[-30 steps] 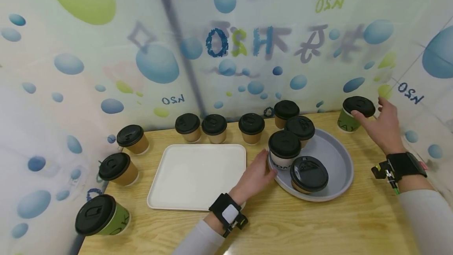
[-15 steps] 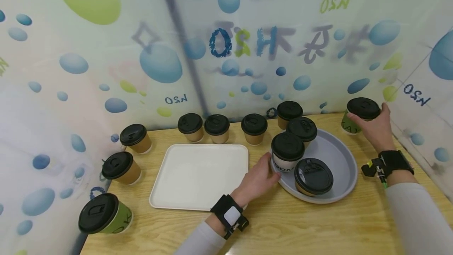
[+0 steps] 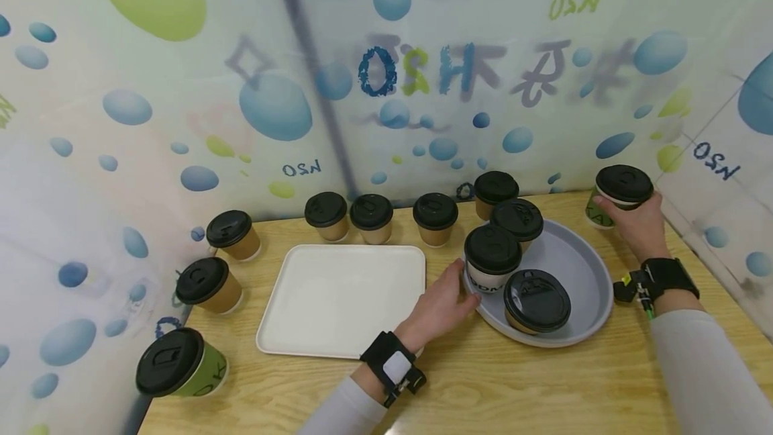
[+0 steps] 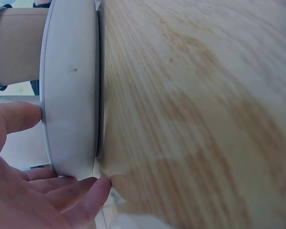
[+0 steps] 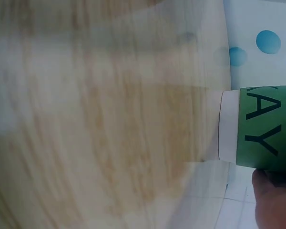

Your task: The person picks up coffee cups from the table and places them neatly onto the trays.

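On the right, my right hand (image 3: 641, 227) grips a green paper cup (image 3: 600, 210) with a black lid, thumb on its near side and fingers behind it. The right wrist view shows the green cup (image 5: 264, 129) with dark letters and a white base band. My left hand (image 3: 439, 307) holds the left edge of a round grey tray (image 3: 580, 274), with the thumb at the rim in the left wrist view. On that tray stand a white cup (image 3: 490, 280), a lidded brown cup (image 3: 537, 301) in front and another brown cup (image 3: 518, 217) behind.
A white rectangular tray (image 3: 341, 301) lies left of the round one. Lidded brown cups line the back, among them one cup (image 3: 436, 220) near the middle. Along the left edge are two brown cups and a green cup (image 3: 205, 371). A printed curtain (image 3: 423, 52) borders the table.
My right hand has come down and closed its fingers around the green cup. My left hand has stayed at the round tray's edge. The view has shifted slightly.
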Tool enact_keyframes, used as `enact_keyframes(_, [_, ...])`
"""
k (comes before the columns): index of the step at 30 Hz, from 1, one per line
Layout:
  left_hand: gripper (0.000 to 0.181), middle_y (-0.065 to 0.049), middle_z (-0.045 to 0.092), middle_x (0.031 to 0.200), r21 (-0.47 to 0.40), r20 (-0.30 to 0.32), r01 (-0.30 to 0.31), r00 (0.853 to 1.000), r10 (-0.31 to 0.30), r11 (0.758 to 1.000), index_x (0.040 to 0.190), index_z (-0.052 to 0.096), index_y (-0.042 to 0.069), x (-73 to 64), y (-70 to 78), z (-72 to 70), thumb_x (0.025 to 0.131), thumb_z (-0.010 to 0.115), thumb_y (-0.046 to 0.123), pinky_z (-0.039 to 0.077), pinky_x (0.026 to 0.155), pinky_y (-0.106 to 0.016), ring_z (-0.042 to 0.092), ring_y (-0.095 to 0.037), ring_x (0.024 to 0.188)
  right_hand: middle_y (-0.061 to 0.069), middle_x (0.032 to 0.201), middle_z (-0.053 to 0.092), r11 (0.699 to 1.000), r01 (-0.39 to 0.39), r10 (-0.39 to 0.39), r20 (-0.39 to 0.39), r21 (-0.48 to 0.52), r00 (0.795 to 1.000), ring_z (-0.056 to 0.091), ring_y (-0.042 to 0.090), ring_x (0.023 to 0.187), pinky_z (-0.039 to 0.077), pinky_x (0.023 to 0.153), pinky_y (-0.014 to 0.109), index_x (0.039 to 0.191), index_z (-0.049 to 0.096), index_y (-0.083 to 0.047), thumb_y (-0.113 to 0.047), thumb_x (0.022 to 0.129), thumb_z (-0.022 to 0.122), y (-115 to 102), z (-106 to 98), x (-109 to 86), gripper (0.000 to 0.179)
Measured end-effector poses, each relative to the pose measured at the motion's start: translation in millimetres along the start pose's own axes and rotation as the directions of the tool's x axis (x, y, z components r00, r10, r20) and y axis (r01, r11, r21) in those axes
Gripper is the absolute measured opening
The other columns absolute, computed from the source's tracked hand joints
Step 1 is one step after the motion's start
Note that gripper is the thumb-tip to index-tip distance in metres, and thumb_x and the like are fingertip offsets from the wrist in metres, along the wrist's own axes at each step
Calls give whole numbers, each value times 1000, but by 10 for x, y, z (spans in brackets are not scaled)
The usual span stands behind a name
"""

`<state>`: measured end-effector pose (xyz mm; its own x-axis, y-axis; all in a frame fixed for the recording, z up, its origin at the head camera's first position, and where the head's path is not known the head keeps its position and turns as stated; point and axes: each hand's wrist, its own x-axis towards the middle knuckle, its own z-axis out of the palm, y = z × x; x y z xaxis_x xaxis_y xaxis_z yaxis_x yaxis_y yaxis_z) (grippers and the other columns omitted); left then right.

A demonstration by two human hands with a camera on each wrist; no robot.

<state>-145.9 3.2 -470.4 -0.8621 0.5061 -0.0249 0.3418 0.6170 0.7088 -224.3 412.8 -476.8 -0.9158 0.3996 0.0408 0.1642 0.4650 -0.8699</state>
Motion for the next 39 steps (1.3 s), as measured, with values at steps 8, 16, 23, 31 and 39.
enact_keyframes(8, [71, -17, 39, 162, 7, 5, 12, 1000, -12, 1000, 160, 29, -2, 8, 1, -4, 104, 62, 29, 40, 116, -41, 39, -24, 148, 41, 160, 16, 1000, 8, -8, -5, -25, 1000, 21, 60, 146, 20, 117, 70, 160, -4, 6, -49, 96, 64, 15, -36, -27, 108])
enact_keyframes(16, [72, -15, 38, 163, 7, 9, 14, 1000, -14, 1000, 161, 28, 0, 3, 5, -3, 105, 61, 30, 40, 116, -42, 39, -24, 148, 41, 161, 13, 999, 22, -23, -11, -34, 1000, 19, 59, 147, 19, 117, 71, 161, -3, 5, -48, 96, 64, -57, -148, -119, 108])
enact_keyframes(23, [71, -14, 38, 163, 8, 6, 16, 1000, -16, 1000, 161, 29, 1, 7, -7, -2, 105, 61, 31, 42, 115, -42, 40, -24, 148, 36, 163, 13, 999, 50, -51, -16, -17, 999, 18, 55, 149, 17, 118, 70, 163, -1, 1, -46, 97, 67, -128, -213, -203, 105])
enact_keyframes(31, [71, -15, 39, 162, 4, 8, 14, 1000, -14, 1000, 161, 29, 0, 11, 0, -5, 104, 61, 30, 42, 115, -42, 41, -25, 147, 30, 165, 13, 993, 113, -113, -7, 21, 994, 18, 45, 152, 18, 120, 64, 165, 3, -9, -42, 98, 67, -271, -244, -352, 99])
enact_keyframes(39, [71, -15, 40, 162, 20, 7, 12, 1000, -12, 1000, 161, 28, 1, 10, 7, -13, 105, 60, 30, 43, 114, -42, 41, -24, 147, -8, 146, 44, 942, 325, -326, -5, 84, 945, 45, 5, 130, 37, 107, 21, 159, 37, -27, -17, 96, 74, -499, -211, -514, 73])
